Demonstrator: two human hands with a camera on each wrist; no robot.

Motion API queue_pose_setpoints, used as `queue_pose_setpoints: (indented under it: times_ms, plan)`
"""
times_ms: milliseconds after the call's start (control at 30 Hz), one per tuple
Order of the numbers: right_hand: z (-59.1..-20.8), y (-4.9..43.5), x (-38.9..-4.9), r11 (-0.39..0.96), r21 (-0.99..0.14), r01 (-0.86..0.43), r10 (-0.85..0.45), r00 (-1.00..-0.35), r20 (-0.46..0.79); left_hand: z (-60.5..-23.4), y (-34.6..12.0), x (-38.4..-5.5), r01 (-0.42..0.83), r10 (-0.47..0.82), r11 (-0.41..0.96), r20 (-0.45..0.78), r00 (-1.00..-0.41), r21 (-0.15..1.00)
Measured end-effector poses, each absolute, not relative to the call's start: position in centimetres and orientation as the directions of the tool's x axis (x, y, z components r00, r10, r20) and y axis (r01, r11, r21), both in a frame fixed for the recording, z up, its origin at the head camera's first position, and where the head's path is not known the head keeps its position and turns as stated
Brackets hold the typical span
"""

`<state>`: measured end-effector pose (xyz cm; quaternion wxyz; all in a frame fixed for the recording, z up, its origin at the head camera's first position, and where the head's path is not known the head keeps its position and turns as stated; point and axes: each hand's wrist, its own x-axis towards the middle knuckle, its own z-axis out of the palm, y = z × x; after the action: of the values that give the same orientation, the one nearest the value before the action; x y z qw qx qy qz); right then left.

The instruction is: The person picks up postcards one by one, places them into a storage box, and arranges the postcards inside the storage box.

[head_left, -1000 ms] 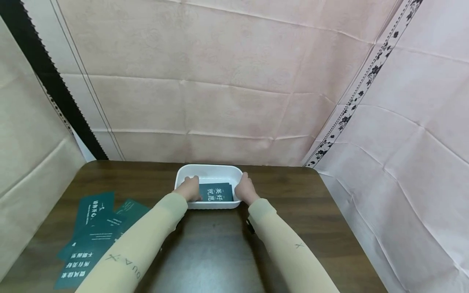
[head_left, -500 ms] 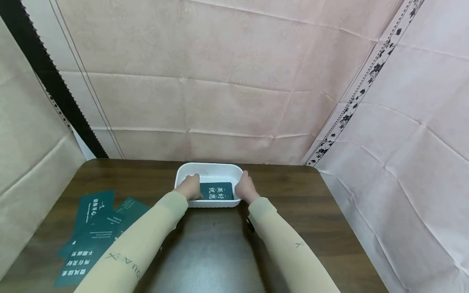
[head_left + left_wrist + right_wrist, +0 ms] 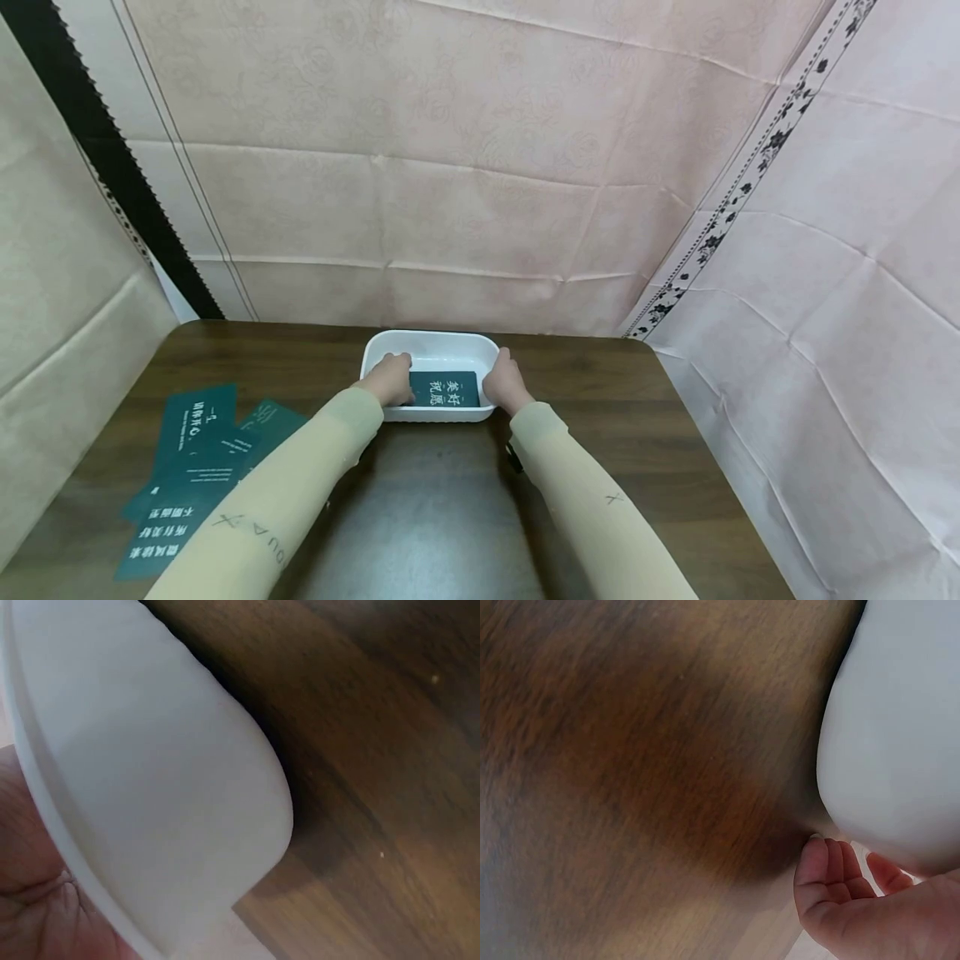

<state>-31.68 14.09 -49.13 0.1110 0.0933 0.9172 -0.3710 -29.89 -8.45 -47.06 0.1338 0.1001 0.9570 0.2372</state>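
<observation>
A white rectangular tray [image 3: 431,414] stands near the far edge of the table, with a dark green card [image 3: 444,389] lying inside, white characters printed on it. My left hand [image 3: 388,381] reaches over the tray's front left corner, fingers curled down at the card's left edge; the fingertips are hidden. In the left wrist view, the palm [image 3: 37,877] shows beyond the rim, with the tray's outer wall [image 3: 172,765] in front. At the right end, my right hand [image 3: 506,384] grips the tray's rim. The right wrist view shows curled fingers [image 3: 825,874] against the tray's outside.
Several larger green printed cards [image 3: 180,483] overlap on the left of the brown wooden table [image 3: 442,500], partly behind the left sleeve [image 3: 262,508]. A pale cloth backdrop [image 3: 465,208] rises just behind the table's far edge, with more cloth at both sides.
</observation>
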Motion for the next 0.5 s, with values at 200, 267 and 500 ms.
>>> queue_pose_setpoints:
  times_ms: [200,267,500]
  plan:
    - [-49.2,14.0,-31.6,0.698,-0.670,0.251,0.082,-0.958,-0.274,-45.4,-10.2,-28.9,0.255,0.342,0.803,-0.067,-0.937,0.539]
    - [-49.2,14.0,-31.6,0.696,-0.672,0.252,0.083,-0.958,-0.274,-44.4,-10.9,-28.3,0.282,0.357,0.787,-0.034,-0.933,0.549]
    - [-49.3,14.2,-31.7,0.694,-0.674,0.255,0.082,-0.957,-0.278,-41.2,-15.2,-26.3,0.277,0.324,0.798,0.007,-0.946,0.536]
